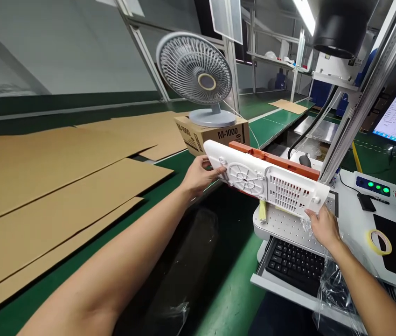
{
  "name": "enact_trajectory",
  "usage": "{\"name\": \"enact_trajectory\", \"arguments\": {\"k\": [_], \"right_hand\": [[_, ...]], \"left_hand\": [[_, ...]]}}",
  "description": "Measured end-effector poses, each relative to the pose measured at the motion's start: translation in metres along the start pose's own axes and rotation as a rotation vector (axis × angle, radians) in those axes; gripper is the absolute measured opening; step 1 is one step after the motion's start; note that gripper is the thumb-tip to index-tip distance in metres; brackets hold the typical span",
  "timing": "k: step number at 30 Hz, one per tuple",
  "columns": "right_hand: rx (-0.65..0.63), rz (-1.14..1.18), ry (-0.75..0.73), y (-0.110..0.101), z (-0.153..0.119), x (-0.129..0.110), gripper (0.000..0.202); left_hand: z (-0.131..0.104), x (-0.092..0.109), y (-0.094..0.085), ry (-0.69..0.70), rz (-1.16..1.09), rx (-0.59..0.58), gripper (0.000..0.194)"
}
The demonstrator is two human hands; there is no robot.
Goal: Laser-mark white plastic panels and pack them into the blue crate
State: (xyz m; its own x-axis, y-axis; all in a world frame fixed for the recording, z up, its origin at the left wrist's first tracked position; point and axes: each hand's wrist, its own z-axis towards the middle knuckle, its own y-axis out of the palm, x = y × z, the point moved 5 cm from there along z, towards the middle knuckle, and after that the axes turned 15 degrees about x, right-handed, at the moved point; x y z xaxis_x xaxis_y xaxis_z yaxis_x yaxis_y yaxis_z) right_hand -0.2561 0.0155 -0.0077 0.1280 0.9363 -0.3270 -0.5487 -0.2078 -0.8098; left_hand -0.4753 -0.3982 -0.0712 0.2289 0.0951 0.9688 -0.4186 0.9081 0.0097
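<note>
Both hands, left hand [199,175] and right hand [323,225], grip the long white vented plastic panel [266,182] by its ends, carrying it level above the perforated white plate [288,228]; setting it down likely needs careful alignment.

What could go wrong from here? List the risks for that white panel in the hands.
1. The white panel is held only at its two ends, by the left hand and right hand, above the perforated platform; a slip could drop it onto the keyboard.
2. Loose plastic film under the right wrist might snag.
3. The black cable hangs close behind.
</note>
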Motion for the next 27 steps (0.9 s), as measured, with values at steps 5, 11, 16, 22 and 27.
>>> {"name": "enact_trajectory", "arguments": {"k": [5,11,16,22,27], "right_hand": [[0.015,0.026,0.002,0.001,0.006,0.009,0.032],[0.035,0.033,0.018,0.003,0.021,0.017,0.032],[0.027,0.031,0.024,0.006,0.025,0.022,0.031],[0.02,0.012,0.063,0.012,0.03,0.027,0.03],[0.054,0.021,0.083,0.012,0.043,0.029,0.025]], "left_hand": [[-0.004,-0.002,0.008,-0.044,-0.107,-0.031,0.066],[-0.001,0.002,0.015,-0.046,-0.056,-0.001,0.068],[0.006,0.005,0.018,-0.048,-0.014,-0.005,0.075],[0.008,0.015,0.023,0.0,-0.016,0.002,0.086],[-0.001,0.015,0.023,0.024,0.025,0.045,0.081]]}}
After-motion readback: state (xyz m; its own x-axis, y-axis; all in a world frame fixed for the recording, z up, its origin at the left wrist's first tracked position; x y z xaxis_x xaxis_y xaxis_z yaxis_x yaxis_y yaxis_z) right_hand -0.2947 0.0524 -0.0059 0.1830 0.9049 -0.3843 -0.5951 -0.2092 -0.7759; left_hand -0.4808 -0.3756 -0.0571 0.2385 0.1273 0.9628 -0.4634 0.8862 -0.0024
